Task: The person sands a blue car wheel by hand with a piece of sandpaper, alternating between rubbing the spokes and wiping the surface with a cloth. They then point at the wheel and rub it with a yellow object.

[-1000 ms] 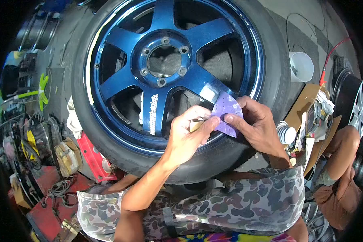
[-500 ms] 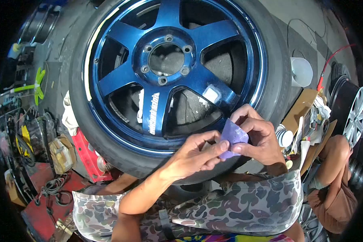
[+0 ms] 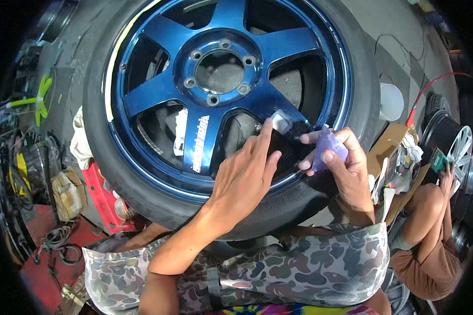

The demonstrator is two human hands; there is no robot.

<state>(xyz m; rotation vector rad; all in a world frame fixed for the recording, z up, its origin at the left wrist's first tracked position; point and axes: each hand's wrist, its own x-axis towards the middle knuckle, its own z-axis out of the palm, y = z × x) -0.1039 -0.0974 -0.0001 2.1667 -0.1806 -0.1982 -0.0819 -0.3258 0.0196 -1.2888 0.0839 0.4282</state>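
A dark blue six-spoke wheel [image 3: 165, 94] with its black tyre [image 3: 97, 100] lies flat in front of my knees. On its lower right spoke is a pale squarish patch [image 3: 281, 123]. My left hand [image 3: 243, 170] reaches over the rim with index finger and thumb stretched apart, its index fingertip right at the patch's edge; it holds nothing. Pinched between thumb and fingers of my right hand [image 3: 347, 178] is a folded piece of purple sandpaper [image 3: 328, 149], over the wheel's lower right rim. White lettering [image 3: 201, 144] marks the bottom spoke.
On the right, a person [image 3: 431, 226] crouches with a hand by a silver wheel [image 3: 461, 152]. A white bucket [image 3: 390, 102] and a cardboard box [image 3: 388, 147] stand beyond the tyre. A red metal piece [image 3: 101, 197] and coiled cables [image 3: 58, 236] lie to the left.
My left hand has let go of the sandpaper and moved up to the pale patch. My right hand has shifted slightly right, still gripping the sandpaper. The crouching person's hand now shows at the silver wheel.
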